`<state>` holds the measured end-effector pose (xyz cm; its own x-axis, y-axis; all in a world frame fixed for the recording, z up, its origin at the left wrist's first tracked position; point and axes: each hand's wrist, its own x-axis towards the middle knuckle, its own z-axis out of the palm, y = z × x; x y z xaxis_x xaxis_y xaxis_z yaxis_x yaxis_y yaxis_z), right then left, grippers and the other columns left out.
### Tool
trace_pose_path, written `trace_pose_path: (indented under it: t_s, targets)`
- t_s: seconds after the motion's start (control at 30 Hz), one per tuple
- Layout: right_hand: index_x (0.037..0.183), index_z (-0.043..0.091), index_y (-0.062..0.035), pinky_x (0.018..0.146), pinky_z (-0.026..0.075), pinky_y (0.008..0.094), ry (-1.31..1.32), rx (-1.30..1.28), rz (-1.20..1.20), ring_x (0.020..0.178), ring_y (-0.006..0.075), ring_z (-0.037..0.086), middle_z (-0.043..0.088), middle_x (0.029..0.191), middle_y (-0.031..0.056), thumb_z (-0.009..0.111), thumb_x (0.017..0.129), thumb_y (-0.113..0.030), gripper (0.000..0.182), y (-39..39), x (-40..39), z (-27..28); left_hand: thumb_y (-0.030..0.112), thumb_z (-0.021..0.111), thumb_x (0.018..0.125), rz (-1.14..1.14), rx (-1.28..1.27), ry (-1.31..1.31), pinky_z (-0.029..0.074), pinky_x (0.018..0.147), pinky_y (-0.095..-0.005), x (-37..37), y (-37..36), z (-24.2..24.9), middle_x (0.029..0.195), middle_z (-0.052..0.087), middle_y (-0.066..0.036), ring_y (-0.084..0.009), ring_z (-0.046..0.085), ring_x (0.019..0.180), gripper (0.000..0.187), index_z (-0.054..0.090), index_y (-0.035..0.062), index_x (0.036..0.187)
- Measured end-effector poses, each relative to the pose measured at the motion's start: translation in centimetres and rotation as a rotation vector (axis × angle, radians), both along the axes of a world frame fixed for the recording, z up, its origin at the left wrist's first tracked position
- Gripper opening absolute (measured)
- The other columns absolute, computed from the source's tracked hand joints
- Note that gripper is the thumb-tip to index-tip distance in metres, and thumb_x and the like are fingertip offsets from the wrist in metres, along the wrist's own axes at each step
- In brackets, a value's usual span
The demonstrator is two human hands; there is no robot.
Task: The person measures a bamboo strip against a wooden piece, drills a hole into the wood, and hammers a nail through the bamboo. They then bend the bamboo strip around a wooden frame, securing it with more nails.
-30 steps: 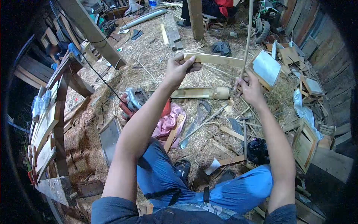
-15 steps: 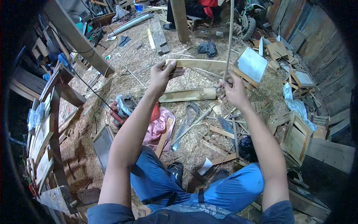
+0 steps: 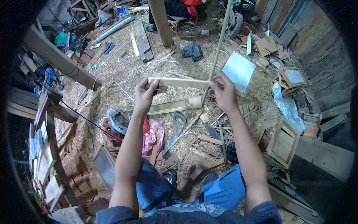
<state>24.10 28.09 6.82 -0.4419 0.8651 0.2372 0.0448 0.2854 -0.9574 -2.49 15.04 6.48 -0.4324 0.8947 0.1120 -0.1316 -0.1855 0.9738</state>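
My left hand pinches one end of a flat, pale wooden strip, thumb on the near face. The strip lies nearly level across the space between my hands. At its other end, my right hand has its fingers closed on a long thin stick, which rises above the hand and leans right. The strip's right end meets the stick at my fingertips; whether those fingers grip the strip too is hard to see. Below lies a split bamboo-like length on the ground.
A red and grey circular saw sits left beside a pink cloth. Further right are a white panel and a wooden frame. A post stands ahead, with a black bag nearby. Shavings and wood scraps cover the floor.
Both hands have moved lower and a little closer together in view. The strip's right end now meets the stick at my right fingertips, and the stick leans more. The camera view has shifted.
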Motion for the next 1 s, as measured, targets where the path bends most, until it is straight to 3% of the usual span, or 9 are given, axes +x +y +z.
trace_pose_path:
  t_s: [0.17, 0.23, 0.27, 0.4, 0.57, 0.7, 0.77, 0.83, 1.0]
  targets:
    - [0.118, 0.057, 0.0018, 0.074, 0.054, 0.0299, -0.065, -0.138, 0.077, 0.086, 0.0150, 0.064, 0.066, 0.099, 0.0074, 0.065, 0.095, -0.008, 0.025, -1.3, -0.3, 8.9, 0.009, 0.069, 0.093, 0.143, -0.233, 0.187, 0.052, 0.067, -0.0241, 0.0, -4.4, 9.8, 0.087, 0.069, -0.005, -0.0086, 0.065, 0.077, 0.019, 0.064, 0.0000, 0.110]
    - [0.118, 0.057, 0.0035, 0.079, 0.052, 0.0306, -0.160, 0.104, 0.007, 0.087, 0.0157, 0.063, 0.067, 0.101, 0.0086, 0.065, 0.095, -0.009, 0.027, -2.1, -1.1, 12.4, 0.009, 0.070, 0.092, 0.184, -0.300, 0.394, 0.046, 0.063, -0.0208, -1.2, -7.0, 13.2, 0.081, 0.066, 0.000, -0.0046, 0.059, 0.072, 0.017, 0.066, 0.0003, 0.106]
    - [0.126, 0.059, 0.0040, 0.082, 0.053, 0.0349, -0.239, -0.017, 0.034, 0.098, 0.0215, 0.066, 0.069, 0.109, 0.0160, 0.071, 0.091, -0.014, 0.041, -2.5, -1.3, 14.5, 0.009, 0.070, 0.092, 0.208, -0.279, 0.371, 0.041, 0.061, -0.0189, -1.7, -8.2, 14.3, 0.077, 0.062, 0.004, -0.0027, 0.052, 0.068, 0.016, 0.067, 0.0003, 0.106]
    - [0.119, 0.061, 0.0037, 0.079, 0.052, 0.0354, -0.156, -0.181, 0.217, 0.088, 0.0226, 0.068, 0.071, 0.094, 0.0142, 0.069, 0.091, -0.010, 0.033, -6.2, -3.9, 27.6, 0.011, 0.068, 0.094, 0.333, -0.324, 0.364, 0.044, 0.062, -0.0208, -1.0, -13.6, 26.1, 0.077, 0.065, 0.002, -0.0039, 0.057, 0.070, 0.018, 0.066, -0.0008, 0.107]
    - [0.116, 0.060, 0.0026, 0.081, 0.052, 0.0344, -0.256, -0.128, 0.372, 0.091, 0.0213, 0.068, 0.069, 0.094, 0.0151, 0.066, 0.091, -0.006, 0.027, -11.8, -6.7, 41.5, 0.020, 0.070, 0.093, 0.412, -0.455, 0.210, 0.042, 0.058, -0.0222, 0.2, -20.4, 40.8, 0.072, 0.063, 0.003, -0.0040, 0.055, 0.065, 0.019, 0.070, 0.0017, 0.098]
    - [0.123, 0.055, -0.0013, 0.084, 0.051, 0.0346, -0.154, -0.139, 0.522, 0.099, 0.0242, 0.068, 0.069, 0.101, 0.0167, 0.062, 0.095, -0.008, 0.030, -15.6, -7.9, 48.4, 0.025, 0.070, 0.094, 0.503, -0.548, 0.341, 0.037, 0.054, -0.0240, 2.2, -25.2, 50.3, 0.066, 0.057, 0.004, -0.0034, 0.047, 0.061, 0.027, 0.069, 0.0012, 0.082]
    - [0.121, 0.056, -0.0025, 0.084, 0.052, 0.0352, -0.131, 0.035, 0.527, 0.098, 0.0242, 0.068, 0.069, 0.101, 0.0163, 0.059, 0.096, -0.007, 0.025, -17.6, -8.0, 52.4, 0.026, 0.070, 0.093, 0.558, -0.593, 0.507, 0.036, 0.054, -0.0243, 2.9, -27.9, 53.0, 0.064, 0.056, 0.004, -0.0035, 0.047, 0.061, 0.030, 0.069, 0.0006, 0.077]
    - [0.124, 0.053, -0.0039, 0.076, 0.053, 0.0334, -0.195, 0.094, 0.571, 0.087, 0.0212, 0.069, 0.068, 0.100, 0.0154, 0.055, 0.099, -0.008, 0.025, -19.6, -7.6, 54.8, 0.028, 0.070, 0.093, 0.610, -0.615, 0.531, 0.035, 0.053, -0.0247, 4.5, -30.5, 55.4, 0.061, 0.054, 0.005, -0.0033, 0.046, 0.060, 0.033, 0.067, 0.0007, 0.074]
    - [0.141, 0.038, -0.0103, 0.059, 0.049, 0.0298, -0.098, -0.271, 0.793, 0.063, 0.0123, 0.061, 0.063, 0.080, 0.0081, 0.047, 0.104, -0.010, 0.038, -24.2, -7.1, 58.2, 0.031, 0.070, 0.094, 0.749, -0.580, 0.463, 0.033, 0.050, -0.0251, 8.3, -34.9, 60.0, 0.057, 0.051, 0.006, -0.0023, 0.044, 0.057, 0.040, 0.060, 0.0029, 0.067]
